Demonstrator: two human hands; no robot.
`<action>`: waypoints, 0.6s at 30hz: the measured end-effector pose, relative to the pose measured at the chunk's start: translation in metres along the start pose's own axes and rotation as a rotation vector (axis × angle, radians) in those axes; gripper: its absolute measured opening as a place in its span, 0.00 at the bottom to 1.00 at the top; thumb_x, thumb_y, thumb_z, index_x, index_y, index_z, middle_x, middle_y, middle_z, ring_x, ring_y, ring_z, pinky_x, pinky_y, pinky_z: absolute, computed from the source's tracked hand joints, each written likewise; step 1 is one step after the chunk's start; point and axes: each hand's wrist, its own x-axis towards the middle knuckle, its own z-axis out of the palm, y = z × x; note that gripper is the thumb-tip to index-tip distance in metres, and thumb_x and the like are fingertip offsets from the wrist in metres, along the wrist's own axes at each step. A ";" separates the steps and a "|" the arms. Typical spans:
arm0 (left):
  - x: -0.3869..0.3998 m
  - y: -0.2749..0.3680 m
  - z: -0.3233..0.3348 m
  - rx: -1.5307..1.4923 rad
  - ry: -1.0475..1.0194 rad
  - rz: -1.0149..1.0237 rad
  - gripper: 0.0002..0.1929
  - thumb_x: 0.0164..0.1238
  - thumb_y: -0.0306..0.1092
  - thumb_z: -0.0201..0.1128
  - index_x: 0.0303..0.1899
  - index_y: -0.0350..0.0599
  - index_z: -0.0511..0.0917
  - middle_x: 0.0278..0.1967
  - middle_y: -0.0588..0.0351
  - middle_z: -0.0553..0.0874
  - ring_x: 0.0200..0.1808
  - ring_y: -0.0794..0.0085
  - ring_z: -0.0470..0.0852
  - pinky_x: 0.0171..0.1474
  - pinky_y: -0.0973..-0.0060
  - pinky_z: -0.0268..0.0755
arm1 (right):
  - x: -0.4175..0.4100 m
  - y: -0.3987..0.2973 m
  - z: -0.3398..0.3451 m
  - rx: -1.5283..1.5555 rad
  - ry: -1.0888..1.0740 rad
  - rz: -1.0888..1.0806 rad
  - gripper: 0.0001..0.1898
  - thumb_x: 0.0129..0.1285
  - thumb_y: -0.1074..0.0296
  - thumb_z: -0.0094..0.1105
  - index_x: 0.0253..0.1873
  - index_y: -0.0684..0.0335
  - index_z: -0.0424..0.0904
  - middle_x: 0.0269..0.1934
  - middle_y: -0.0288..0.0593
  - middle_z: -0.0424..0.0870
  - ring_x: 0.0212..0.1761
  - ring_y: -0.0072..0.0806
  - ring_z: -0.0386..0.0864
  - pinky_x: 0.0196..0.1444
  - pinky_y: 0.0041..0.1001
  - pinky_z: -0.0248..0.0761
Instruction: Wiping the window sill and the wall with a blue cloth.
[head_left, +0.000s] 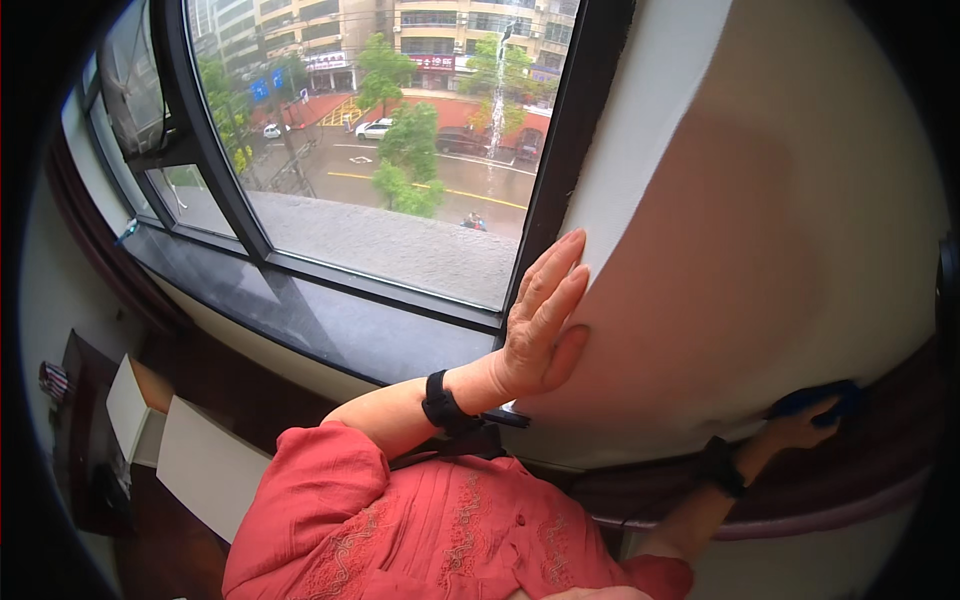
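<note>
My left hand (546, 322) rests with fingers spread against the corner of the wall beside the black window frame (574, 120). Nothing is held in it. At the right, my right hand (806, 427) has a dark blue cloth (821, 397) in its grip, near the lower part of the pale wall (847, 225) and a dark maroon curtain (847, 480). A black band is on each wrist. The window pane (360, 165) to the left shows a street with trees and cars, and a whitish streak runs down the glass.
Below the window runs a dark stone sill (360, 330). A small blue-handled object (127, 231) lies at its far left end, near another maroon curtain (112, 255). An open white box (210, 457) stands at the lower left, next to dark furniture (79, 435).
</note>
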 end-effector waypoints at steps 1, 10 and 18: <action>-0.001 0.000 0.000 0.008 -0.002 -0.002 0.29 0.69 0.26 0.55 0.72 0.35 0.65 0.72 0.27 0.65 0.72 0.36 0.67 0.72 0.51 0.61 | -0.014 -0.008 -0.004 -0.011 -0.012 0.045 0.27 0.71 0.49 0.62 0.60 0.71 0.77 0.53 0.58 0.84 0.50 0.44 0.83 0.53 0.38 0.78; 0.000 0.002 -0.002 0.021 -0.012 -0.018 0.28 0.71 0.27 0.54 0.71 0.34 0.65 0.71 0.27 0.65 0.72 0.35 0.67 0.72 0.51 0.61 | -0.135 -0.082 -0.038 0.214 -0.168 -0.401 0.26 0.75 0.51 0.54 0.63 0.70 0.71 0.62 0.65 0.75 0.60 0.56 0.77 0.62 0.47 0.71; 0.000 0.003 -0.002 0.021 -0.003 -0.033 0.28 0.70 0.27 0.55 0.71 0.34 0.66 0.71 0.28 0.66 0.72 0.36 0.68 0.72 0.51 0.61 | -0.181 -0.143 -0.072 0.405 -0.578 -0.793 0.24 0.69 0.54 0.64 0.64 0.58 0.69 0.63 0.55 0.70 0.63 0.60 0.71 0.63 0.58 0.65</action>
